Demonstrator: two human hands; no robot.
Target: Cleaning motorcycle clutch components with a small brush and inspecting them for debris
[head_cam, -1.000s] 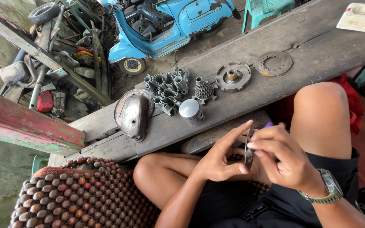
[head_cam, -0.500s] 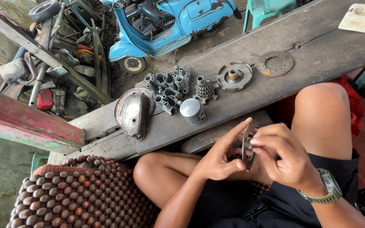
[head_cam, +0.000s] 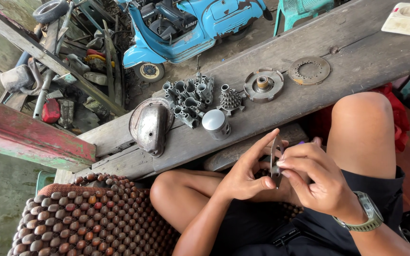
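Above the lap, the left hand (head_cam: 245,178) and right hand (head_cam: 316,182) pinch a thin metal plate (head_cam: 276,159) edge-on between fingertips, apparently for close inspection, away from the table (head_cam: 357,52).

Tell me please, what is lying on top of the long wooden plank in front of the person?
On the wooden plank lie a domed metal cover, a cluster of small tubes, a piston, a studded cone, a round hub and a toothed ring. The knee hides part of its near edge.
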